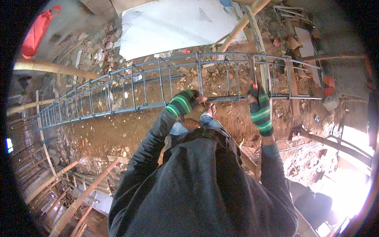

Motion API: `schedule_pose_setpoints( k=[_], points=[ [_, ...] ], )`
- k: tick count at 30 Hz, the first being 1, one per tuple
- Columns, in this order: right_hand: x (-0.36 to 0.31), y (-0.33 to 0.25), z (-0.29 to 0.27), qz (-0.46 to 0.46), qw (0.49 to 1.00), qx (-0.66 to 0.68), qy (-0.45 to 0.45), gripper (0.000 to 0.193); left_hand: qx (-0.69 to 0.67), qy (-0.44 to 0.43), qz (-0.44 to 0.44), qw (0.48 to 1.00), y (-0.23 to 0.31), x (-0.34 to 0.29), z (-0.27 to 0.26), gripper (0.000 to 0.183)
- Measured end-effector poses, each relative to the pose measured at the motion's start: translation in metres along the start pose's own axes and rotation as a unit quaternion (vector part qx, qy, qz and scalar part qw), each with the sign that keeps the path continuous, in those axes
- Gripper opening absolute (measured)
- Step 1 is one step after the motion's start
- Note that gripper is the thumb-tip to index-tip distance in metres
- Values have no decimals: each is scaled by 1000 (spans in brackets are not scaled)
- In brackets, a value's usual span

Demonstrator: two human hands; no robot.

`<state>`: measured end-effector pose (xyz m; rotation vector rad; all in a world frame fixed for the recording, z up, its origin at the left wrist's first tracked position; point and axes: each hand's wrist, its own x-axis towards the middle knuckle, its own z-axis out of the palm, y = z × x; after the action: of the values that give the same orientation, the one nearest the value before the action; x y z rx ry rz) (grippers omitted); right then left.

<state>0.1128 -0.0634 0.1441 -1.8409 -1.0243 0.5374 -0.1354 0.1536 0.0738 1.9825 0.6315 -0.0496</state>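
Observation:
A long rebar cage (160, 81) of steel bars and rectangular stirrups stretches from left to right in front of me. My left hand (184, 103), in a green-and-black striped glove with bare fingertips, is closed at the cage's lower bar. What its fingers pinch there is too small to make out. My right hand (260, 108), in a matching glove, is farther right beside the same bar. Its fingers are wrapped round a slim dark tool with an orange part (254, 85), whose exact kind is unclear.
Bamboo poles (241, 27) cross the site, with another pole (63, 68) at left and more at lower left. A white sheet (177, 25) lies beyond the cage. Rubble and wood scraps cover the dirt. A red bag (36, 34) is at upper left.

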Motion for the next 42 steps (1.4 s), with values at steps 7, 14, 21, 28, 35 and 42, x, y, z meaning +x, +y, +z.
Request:
schedule_pose_setpoints(
  k=[7,14,21,28,35,42],
  points=[
    [-89,-30,17,165,927,-18,-338,36,-31,-30,-30,999,7,-1,-7,56],
    [-106,14,54,-200,921,-251,-221,52,-14,35,7,999,11,-7,-5,57],
    [-84,4,56,139,935,-54,-321,48,-17,39,-7,999,8,-6,-2,54],
    [-75,-4,57,127,929,-62,-343,46,-3,48,4,999,12,-7,-2,53],
    [-88,5,65,246,905,5,-347,35,2,64,17,998,6,-5,-1,52],
    [-94,13,70,153,899,137,-387,27,-44,294,80,951,18,-58,28,20]
  ],
)
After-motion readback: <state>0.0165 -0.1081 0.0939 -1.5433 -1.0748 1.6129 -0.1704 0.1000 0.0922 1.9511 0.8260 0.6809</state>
